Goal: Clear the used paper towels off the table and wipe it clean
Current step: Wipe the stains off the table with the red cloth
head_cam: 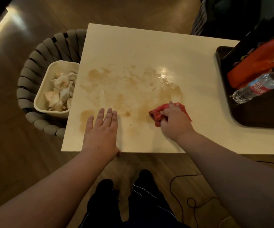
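The pale cream rectangular desk (133, 46) carries a wide patch of brownish, wet-looking smears (129, 89) across its middle, with a glare of light on its far right part. The right grip (174, 119) has its fingers curled round a crumpled red cloth (155, 115) and holds it down on the desk at the near right edge of the smears. The left grip (101, 129) lies open, palm down, fingers straight and together, on the desk's near left part, with its thumb at the front edge. The used, stained white paper towels (60, 89) are off the desk, heaped in a cream rectangular plastic bin (42, 97) just beside the desk's left edge, which sits inside a round grey woven basket (31, 61) on the wooden floor (17, 153). On the desk's right end rests a dark brown tray (256, 117) holding a clear plastic water bottle (256, 87) lying on its side with a red label, and an orange object (261, 63).
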### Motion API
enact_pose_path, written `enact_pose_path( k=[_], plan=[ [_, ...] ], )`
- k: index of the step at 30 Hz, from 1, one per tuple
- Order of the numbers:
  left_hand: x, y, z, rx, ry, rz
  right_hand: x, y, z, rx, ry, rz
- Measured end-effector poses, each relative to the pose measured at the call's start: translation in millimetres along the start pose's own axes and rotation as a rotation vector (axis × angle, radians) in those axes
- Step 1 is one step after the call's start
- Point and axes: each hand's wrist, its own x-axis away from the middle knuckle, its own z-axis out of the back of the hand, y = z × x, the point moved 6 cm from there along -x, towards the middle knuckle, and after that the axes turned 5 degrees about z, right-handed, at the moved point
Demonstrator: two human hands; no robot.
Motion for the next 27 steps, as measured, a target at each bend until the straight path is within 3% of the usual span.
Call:
enact_pose_path(
  k=[6, 15, 20, 24, 27],
  plan=[
    [-0.8, -3.4, -3.5, 0.014, -0.035, 0.044, -9.9, -41.5, -16.0, 0.001, -0.065, 0.085],
    [-6.9, -2.0, 0.3, -0.01, -0.083, 0.09, 39.3, -36.8, -26.8, 0.084, -0.194, 0.196],
    [-13.3, 2.3, 0.9, -0.078, -0.106, 0.048, 56.4, -9.1, -19.8, -0.002, -0.16, 0.227],
    [-16.4, 2.7, 1.0, -0.08, -0.114, 0.034, 48.3, 6.4, -10.2, -0.113, -0.022, 0.108],
    [-16.8, 3.9, -0.2, -0.074, -0.115, 0.023, 31.9, 13.5, -5.0, -0.088, -0.032, 0.075]
  ],
)
